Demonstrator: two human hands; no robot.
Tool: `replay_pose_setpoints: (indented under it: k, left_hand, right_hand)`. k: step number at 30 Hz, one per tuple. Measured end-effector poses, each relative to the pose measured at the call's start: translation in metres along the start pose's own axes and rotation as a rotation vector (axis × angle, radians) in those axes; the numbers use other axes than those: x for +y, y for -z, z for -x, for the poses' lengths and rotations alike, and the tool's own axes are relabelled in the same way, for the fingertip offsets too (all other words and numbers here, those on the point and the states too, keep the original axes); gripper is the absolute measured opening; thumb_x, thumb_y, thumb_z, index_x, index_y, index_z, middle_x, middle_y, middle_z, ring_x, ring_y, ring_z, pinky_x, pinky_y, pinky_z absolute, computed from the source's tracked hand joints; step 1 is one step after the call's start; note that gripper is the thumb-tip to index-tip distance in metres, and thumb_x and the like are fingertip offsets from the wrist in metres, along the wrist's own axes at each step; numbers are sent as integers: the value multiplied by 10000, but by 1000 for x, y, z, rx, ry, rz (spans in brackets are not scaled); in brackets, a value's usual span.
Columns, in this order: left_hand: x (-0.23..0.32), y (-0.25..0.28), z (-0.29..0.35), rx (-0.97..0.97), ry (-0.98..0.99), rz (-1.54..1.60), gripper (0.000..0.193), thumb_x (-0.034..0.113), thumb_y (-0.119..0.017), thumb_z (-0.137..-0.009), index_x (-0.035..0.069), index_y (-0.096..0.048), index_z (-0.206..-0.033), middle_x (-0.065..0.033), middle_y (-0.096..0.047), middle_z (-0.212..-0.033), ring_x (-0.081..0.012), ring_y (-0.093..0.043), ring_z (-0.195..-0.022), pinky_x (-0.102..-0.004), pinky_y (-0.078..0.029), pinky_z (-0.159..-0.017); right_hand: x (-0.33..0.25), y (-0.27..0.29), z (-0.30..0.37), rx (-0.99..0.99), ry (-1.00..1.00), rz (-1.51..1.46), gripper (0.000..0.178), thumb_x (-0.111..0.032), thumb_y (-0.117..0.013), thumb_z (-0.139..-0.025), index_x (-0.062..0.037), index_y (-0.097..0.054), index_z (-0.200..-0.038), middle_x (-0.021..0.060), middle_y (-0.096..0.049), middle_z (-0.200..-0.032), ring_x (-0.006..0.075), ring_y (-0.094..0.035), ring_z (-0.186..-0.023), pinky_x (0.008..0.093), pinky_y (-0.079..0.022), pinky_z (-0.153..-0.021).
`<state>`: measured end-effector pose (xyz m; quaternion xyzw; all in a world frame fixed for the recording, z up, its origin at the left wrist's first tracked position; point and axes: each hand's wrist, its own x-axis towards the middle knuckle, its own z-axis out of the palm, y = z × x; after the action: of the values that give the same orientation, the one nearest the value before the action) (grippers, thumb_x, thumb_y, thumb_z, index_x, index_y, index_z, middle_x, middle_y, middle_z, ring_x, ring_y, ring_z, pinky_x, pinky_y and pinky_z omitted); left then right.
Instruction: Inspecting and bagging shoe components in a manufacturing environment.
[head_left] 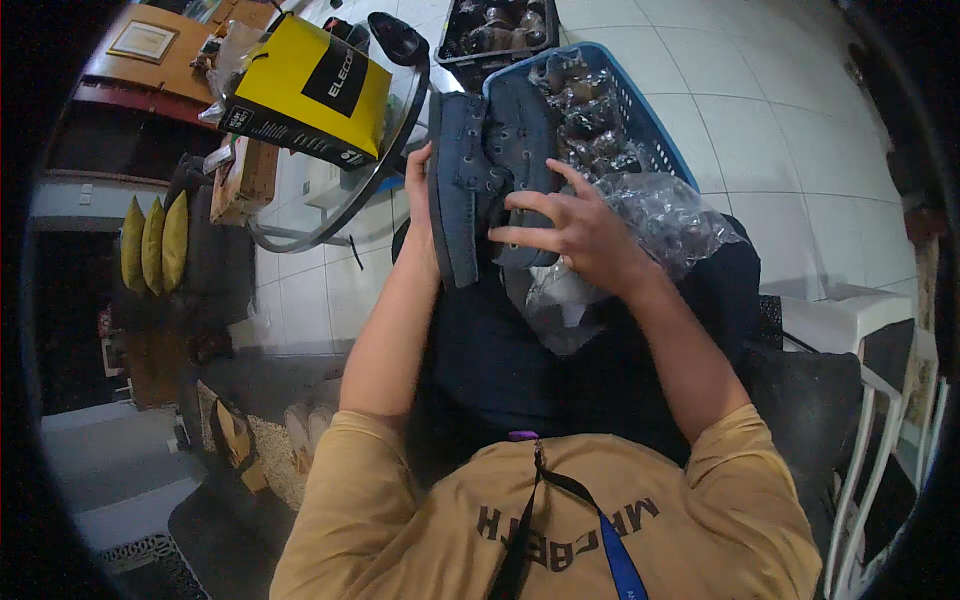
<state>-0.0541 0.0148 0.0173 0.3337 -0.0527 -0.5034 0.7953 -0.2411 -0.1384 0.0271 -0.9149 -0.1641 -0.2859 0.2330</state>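
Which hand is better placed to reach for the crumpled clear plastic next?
Probably the right hand: the clear plastic lies close beside it. The left hand is farther away, holding the dark shoes from their left side.

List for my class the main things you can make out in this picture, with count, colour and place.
Shoes: two, dark grey-blue, side by side between the hands
Clear plastic bag: one, transparent, beside the right forearm
Basket: one, blue, beyond the shoes
Wrapped items: several, dark under clear plastic, in the basket
Crate: one, black, beyond the basket
Package: one, yellow and black, upper left
Cushions: three, yellow-green, far left
White furniture: count unclear, right side
Tiled floor: one, white, upper right
Lanyard: one, black and blue, on the chest
Shirt: one, tan, bottom
Left hand: one, bare, holding the shoes
Right hand: one, bare, fingers spread at the right-hand shoe
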Motion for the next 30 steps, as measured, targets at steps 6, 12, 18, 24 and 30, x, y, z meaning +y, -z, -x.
replay_pose_setpoints:
  k: [6, 12, 18, 24, 30]
  left_hand:
    - [-18, -17, -2, -47, -271, -72, 677, 561, -453, -878, 51, -505, -1321, -157, -616, -1215, -314, -616, -1090, -453, -487, -973]
    - [-22, -11, -20, -50, -138, 97, 593, 471, -557, -882, 47, -524, -1295, -147, -616, -1214, -309, -604, -1096, -448, -465, -984]
    - [-21, -3, -35, 136, -295, 175, 497, 409, -571, -888, 53, -568, -1235, -132, -641, -1155, -295, -618, -1056, -438, -479, -950]
    - [-8, 0, -36, 110, -410, 280, 468, 413, -566, -897, 60, -586, -1205, -113, -654, -1114, -289, -623, -1034, -431, -480, -943]
    - [8, 3, -23, 163, -510, 328, 564, 498, -513, -921, 101, -520, -1322, -109, -556, -1309, -310, -520, -1204, -454, -373, -1062]
  right_hand:
    - [6, 16, -4, 133, -49, 2, 590, 67, -542, -769, -321, -666, -1196, 35, -537, -1305, 232, -589, -1101, 401, -492, -971]
    - [23, 24, 3, 85, -143, -55, 568, 69, -578, -752, -287, -681, -1182, 82, -573, -1275, 251, -623, -1002, 343, -520, -852]
    - [42, 38, -4, 507, -556, -376, 368, 16, -654, -823, -103, -668, -1170, 64, -621, -1130, 122, -592, -840, 239, -472, -743]
    - [88, 51, -14, 603, -663, -712, 363, 8, -679, -801, -19, -621, -1158, -29, -506, -949, 34, -461, -868, 176, -387, -782]
    - [113, 20, -53, 634, -833, -1041, 343, 15, -615, -836, -3, -594, -1178, 21, -562, -1012, 106, -548, -955, 233, -458, -848]
